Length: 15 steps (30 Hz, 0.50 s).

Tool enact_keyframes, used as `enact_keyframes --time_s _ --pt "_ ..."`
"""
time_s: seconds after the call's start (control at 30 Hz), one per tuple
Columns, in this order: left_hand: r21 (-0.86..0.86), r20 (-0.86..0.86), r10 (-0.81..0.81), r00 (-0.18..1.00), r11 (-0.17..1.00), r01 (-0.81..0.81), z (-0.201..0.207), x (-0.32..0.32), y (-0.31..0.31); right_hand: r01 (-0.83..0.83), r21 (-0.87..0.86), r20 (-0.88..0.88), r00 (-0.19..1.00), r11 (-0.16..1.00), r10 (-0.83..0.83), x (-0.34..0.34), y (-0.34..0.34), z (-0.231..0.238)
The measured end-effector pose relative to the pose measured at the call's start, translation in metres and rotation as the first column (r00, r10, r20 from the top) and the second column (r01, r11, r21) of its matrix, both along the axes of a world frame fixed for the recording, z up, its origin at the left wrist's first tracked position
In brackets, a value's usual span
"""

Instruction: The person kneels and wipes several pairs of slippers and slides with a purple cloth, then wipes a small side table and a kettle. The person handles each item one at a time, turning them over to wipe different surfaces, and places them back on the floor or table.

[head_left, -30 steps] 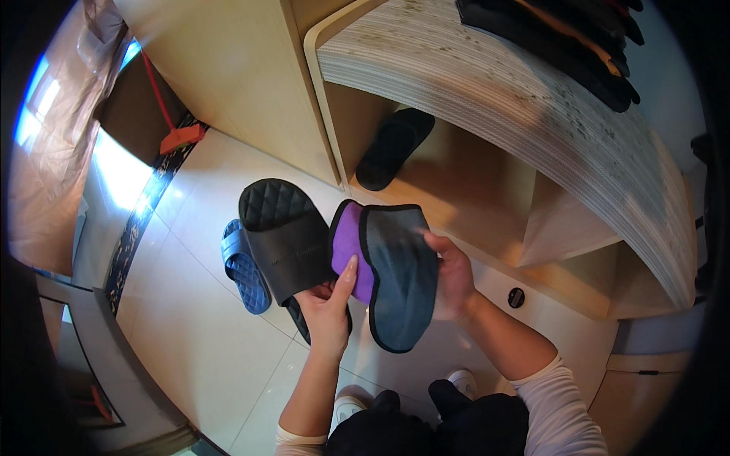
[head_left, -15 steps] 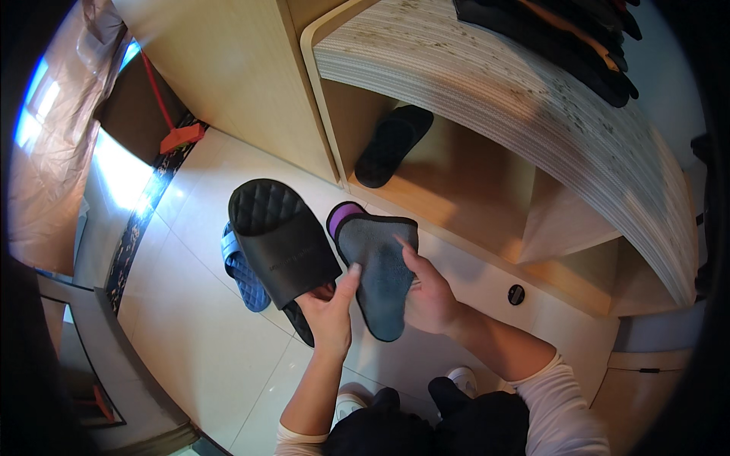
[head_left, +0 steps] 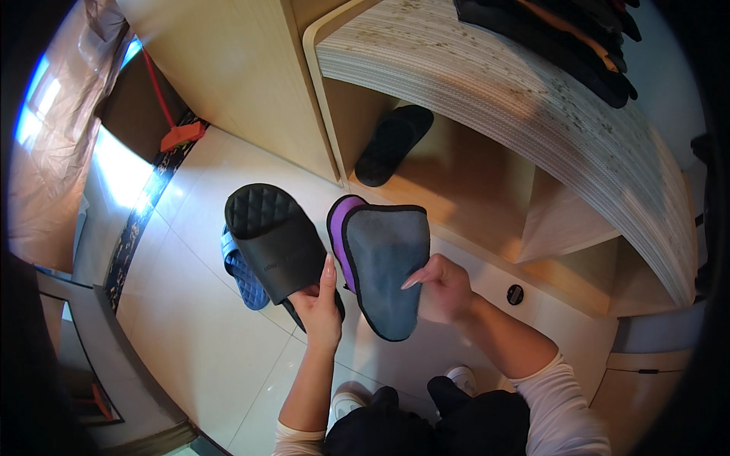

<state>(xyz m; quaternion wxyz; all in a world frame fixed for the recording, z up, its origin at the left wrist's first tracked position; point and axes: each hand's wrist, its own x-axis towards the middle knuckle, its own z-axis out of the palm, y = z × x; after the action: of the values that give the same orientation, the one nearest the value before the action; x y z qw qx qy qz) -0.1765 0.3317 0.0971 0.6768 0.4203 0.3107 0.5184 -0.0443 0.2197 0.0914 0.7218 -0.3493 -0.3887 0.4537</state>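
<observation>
A black slide slipper (head_left: 283, 262) with a quilted footbed is in my left hand (head_left: 322, 308), gripped near its heel end with fingers inside the strap opening. My left thumb points up along the strap's edge. A folded cleaning cloth (head_left: 386, 266), grey with a purple side and black trim, hangs from my right hand (head_left: 445, 289). The right thumb presses on its grey face. Cloth and slipper are apart, with a narrow gap between them. Below the slipper, a blue slipper (head_left: 249, 283) rests on the tiled floor, partly hidden.
Another black slipper (head_left: 395, 144) lies in the open wooden shelf (head_left: 475, 197) ahead. Dark folded items (head_left: 555, 45) sit on the patterned top. An orange broom (head_left: 182, 135) leans at the far left. A small black disc (head_left: 515, 295) is on the floor at right.
The cloth has shifted right, away from the slipper, and more of its purple side shows. My left thumb has come off the cloth. The slipper has moved slightly left.
</observation>
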Motion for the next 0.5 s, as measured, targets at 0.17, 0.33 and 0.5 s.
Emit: enact_keyframes --time_s 0.17,0.33,0.5 --pt "0.140 -0.229 -0.094 0.969 0.982 0.128 -0.016 -0.008 -0.001 0.007 -0.318 -0.129 0.990 0.948 -0.051 0.001 0.005 -0.002" --pt "0.059 -0.152 -0.175 0.973 0.981 0.185 -0.016 -0.008 -0.010 -0.313 -0.177 -0.573 0.803 0.933 0.161 0.010 0.010 0.023" --pt "-0.038 -0.169 -0.172 0.970 0.985 0.168 -0.004 -0.002 -0.018 -0.207 -0.420 -0.559 0.826 0.884 -0.073 -0.016 0.029 0.046"
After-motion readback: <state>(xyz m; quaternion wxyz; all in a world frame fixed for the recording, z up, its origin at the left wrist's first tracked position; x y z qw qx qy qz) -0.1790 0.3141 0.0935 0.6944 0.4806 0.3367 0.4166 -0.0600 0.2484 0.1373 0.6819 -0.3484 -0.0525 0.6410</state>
